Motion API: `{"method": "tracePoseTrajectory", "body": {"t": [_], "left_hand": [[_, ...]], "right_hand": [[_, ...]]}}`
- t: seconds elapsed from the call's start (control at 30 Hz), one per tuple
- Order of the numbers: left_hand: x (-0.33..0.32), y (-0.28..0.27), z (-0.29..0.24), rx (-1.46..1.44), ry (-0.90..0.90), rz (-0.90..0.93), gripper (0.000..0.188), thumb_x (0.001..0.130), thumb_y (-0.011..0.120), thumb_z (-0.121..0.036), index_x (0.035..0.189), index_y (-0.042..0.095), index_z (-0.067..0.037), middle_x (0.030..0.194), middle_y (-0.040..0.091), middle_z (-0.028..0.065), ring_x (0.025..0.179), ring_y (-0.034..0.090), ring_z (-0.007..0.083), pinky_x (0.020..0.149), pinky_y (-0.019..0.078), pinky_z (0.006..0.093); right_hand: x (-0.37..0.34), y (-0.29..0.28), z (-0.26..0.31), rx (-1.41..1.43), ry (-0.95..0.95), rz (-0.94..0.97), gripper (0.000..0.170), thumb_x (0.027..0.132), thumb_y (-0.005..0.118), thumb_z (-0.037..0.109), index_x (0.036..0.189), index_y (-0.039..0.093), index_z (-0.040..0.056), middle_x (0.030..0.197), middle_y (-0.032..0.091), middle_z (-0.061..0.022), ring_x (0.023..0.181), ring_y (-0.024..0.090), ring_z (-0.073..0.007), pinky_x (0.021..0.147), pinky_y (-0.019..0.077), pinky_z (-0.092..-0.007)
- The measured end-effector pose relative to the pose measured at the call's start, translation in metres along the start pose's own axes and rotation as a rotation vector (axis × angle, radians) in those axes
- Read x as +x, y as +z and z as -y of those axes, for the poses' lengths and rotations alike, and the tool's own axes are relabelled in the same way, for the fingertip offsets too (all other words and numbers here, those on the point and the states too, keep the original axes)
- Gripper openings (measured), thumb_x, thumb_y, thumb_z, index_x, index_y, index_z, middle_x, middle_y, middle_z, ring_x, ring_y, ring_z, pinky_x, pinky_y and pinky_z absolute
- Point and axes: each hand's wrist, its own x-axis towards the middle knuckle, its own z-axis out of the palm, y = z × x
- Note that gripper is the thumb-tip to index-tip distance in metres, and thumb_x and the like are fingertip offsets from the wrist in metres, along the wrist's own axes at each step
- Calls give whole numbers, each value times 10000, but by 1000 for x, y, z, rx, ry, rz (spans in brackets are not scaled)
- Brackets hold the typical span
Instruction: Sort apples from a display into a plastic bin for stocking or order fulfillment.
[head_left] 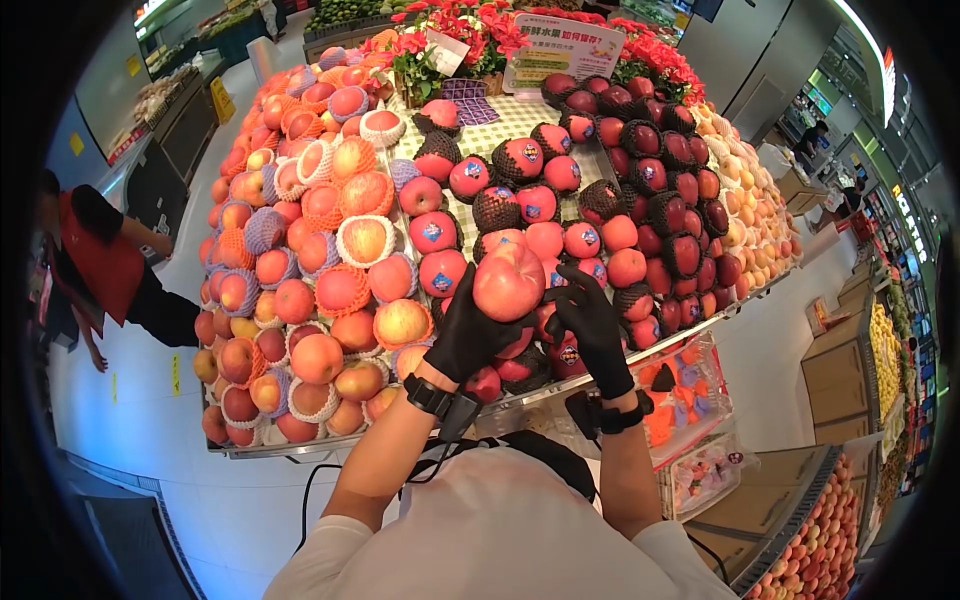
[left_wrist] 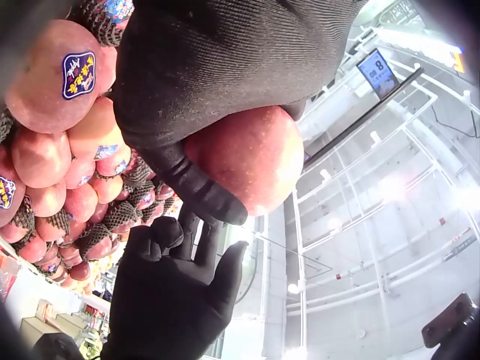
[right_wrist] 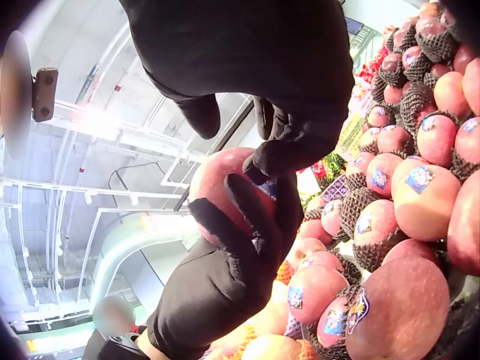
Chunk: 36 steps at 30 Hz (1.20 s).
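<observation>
A large pinkish-red apple (head_left: 510,280) is held up over the display by my black-gloved left hand (head_left: 465,335), whose fingers and thumb curl round its lower side. In the left wrist view the thumb of the left hand (left_wrist: 225,67) lies across the apple (left_wrist: 255,161). My right hand (head_left: 592,335), also gloved in black, hovers just to the right of the fruit with fingers bent loosely toward it. The right wrist view has the fingertips of the right hand (right_wrist: 255,60) close beside the apple (right_wrist: 217,180), near a blue sticker partly hidden by fingers.
Stickered red apples (head_left: 433,232) in black foam nets fill the middle of the stand. Apples in coloured nets (head_left: 340,287) are heaped left, dark red ones (head_left: 685,250) right. A sign (head_left: 562,55) and red flowers stand behind. A person (head_left: 100,250) is at the left.
</observation>
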Motion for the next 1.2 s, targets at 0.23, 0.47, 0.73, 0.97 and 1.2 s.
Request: {"method": "tracePoseTrajectory", "body": {"t": [0.23,0.47,0.73,0.97,1.2], "left_hand": [[-1,-9,32,88,-135,140,662,717,774,-128,1274,433,-16,1182,570,118,1040,594,217,846,513,354],[0,-3,30,-745,-280,27,841,724,777,-173,1405,303,-38,1338,439,145,1215,488,261,990,454,401],[-8,10,40,-143,49,-144,933,588,868,-121,1358,346,-50,1335,430,147,1205,486,257,975,464,406],[-16,2,43,184,328,-162,873,574,864,-108,1320,413,-73,1311,441,157,1229,450,313,1000,418,437],[-18,-5,44,76,290,45,823,631,816,-52,1348,415,-86,1368,399,152,1282,406,318,1028,399,430]], "right_hand": [[-1,2,-1,-75,21,-15,452,887,557,42,1316,416,44,1052,591,-84,709,590,-116,605,488,-247],[-3,2,-9,-96,92,19,508,894,580,82,1356,371,63,1156,552,-107,835,607,-129,684,516,-269],[-8,17,-1,-119,73,102,516,944,520,149,1399,304,39,1238,504,-108,1013,575,-158,829,491,-288],[-6,24,-1,-59,33,134,627,878,591,123,1415,285,23,1300,469,-125,1141,517,-202,933,473,-346],[-2,27,3,-189,-106,43,882,707,782,134,1418,274,14,1357,415,-149,1239,450,-237,1016,421,-371]]}}
